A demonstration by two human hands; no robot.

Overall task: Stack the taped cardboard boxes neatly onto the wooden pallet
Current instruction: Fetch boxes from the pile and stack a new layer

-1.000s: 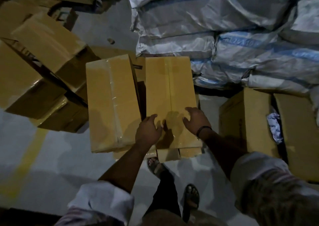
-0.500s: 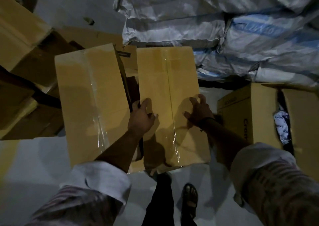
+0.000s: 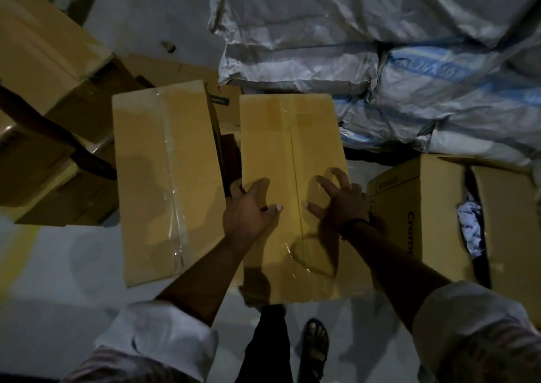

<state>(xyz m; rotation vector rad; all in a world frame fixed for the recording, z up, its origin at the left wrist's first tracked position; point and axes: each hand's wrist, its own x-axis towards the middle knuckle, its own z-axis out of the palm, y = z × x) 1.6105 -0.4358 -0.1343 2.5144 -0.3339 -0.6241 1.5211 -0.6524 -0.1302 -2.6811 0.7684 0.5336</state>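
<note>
I noted the smooth, tape-sealed cardboard box (image 3: 292, 148) beside a second box (image 3: 167, 177), a narrow gap between. The left hand (image 3: 248, 210) curled fingers over its left edge. The right hand (image 3: 342, 204) lay on top, fingers spread.

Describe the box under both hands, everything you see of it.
The box is plain brown cardboard, oblong, closed, its centre seam sealed with clear glossy tape. Its top faces the camera, long side running away from the person. The left hand grips its left edge, thumb on top; the right hand sets arched fingers on top near the right edge. What it rests on is unclear.
</note>
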